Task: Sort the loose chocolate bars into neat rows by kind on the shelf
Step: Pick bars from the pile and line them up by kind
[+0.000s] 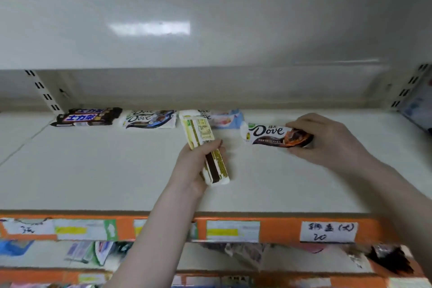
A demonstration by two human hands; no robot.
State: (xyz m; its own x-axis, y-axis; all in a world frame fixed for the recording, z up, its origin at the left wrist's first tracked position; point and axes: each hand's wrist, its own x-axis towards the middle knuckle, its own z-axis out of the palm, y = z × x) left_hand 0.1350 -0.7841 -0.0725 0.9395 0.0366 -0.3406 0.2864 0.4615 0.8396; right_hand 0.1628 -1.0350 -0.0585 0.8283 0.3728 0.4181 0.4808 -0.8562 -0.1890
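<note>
Nearest the camera: 2 bare forearms reaching up from the bottom edge, hands well apart, each clamped on 1 bar.

Cream-white metal shelf board (93, 170), wide and flat, bearing every loose bar along its back. Cream upper shelf panel (210, 30) overhanging it, glossy. Orange price-tag strip (280, 231) across the front edge, with blurred paper labels and 1 handwritten white tag (328, 231) at the right.

Right hand (332, 140), fingers curled round the brown end of a white-and-brown Dove bar (272, 135), held crosswise, logo up, at the right of the back row; touching the board or just above it, cannot tell.

Left hand (198, 166), fingers wrapped about the middle of a pale yellow-and-white wrapped bar (205, 147), printed back uppermost, pointing away toward the back row, far end near the pile there.

Black-and-blue bars with white lettering (87, 117), stacked at the far left of the back row, beside a slotted upright. White-and-blue Dove bars (149, 119) just to their right, stacked. Light blue-and-pink wrapped bar (225, 119), partly hidden behind the yellow bar's far end, lettering too blurred to read.

Lower shelf below the strip: mixed wrapped goods, blurred.
</note>
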